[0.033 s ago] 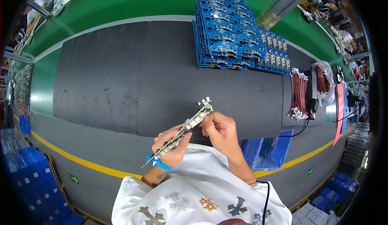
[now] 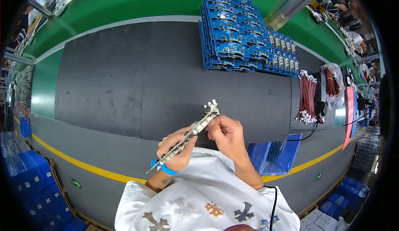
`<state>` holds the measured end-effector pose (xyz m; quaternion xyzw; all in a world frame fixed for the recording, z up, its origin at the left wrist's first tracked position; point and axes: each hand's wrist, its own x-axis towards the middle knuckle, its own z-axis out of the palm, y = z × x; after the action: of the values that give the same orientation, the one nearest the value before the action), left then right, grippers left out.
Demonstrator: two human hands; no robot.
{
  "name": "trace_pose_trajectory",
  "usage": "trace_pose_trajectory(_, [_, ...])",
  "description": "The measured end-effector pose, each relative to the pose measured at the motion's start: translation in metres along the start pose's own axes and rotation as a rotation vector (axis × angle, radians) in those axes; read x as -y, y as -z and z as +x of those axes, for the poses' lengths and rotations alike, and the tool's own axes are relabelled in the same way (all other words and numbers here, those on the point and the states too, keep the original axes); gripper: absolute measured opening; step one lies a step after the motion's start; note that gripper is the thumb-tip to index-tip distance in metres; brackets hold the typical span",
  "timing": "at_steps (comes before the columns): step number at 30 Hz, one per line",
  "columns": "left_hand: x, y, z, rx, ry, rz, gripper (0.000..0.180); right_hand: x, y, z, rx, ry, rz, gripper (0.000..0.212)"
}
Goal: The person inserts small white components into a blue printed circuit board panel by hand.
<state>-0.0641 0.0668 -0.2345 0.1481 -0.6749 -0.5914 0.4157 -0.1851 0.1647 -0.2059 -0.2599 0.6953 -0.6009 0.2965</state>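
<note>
A long, narrow circuit board (image 2: 199,126) with a row of pale components is held edge-on, slanting from low left to upper right. My left hand (image 2: 181,158) is closed round its lower half, thumb on the near face and fingers behind. At the upper end my right hand (image 2: 230,138) is closed, thumb and curled forefinger against the board's near side. Whatever those fingertips pinch is hidden. Small white connector-like pieces (image 2: 212,103) lie on the black mat just beyond that end.
Stacked blue circuit-board panels (image 2: 237,31) stand at the far right of the black mat (image 2: 108,77). Right of them lie bundled red wires with white plugs (image 2: 308,96) and a bagged wire bundle (image 2: 332,85). A metal post (image 2: 295,4) rises behind. Blue plastic-lined bin (image 2: 274,158) sits below the mat's edge.
The board has turned slightly in my left hand, showing its face more narrowly. My right hand stays almost where it was.
</note>
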Motion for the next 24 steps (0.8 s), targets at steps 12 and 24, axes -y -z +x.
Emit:
trace_pose_trajectory(12, [-0.003,-0.004,0.005,-0.002,-0.023,-0.01,0.028,-0.005,0.007,0.005,-0.083,-0.012,-0.024,0.017])
trace_pose_trajectory(24, [-0.004,-0.008,0.022,0.152,-0.248,0.066,0.028,0.014,0.002,0.001,0.077,-0.032,0.228,0.024])
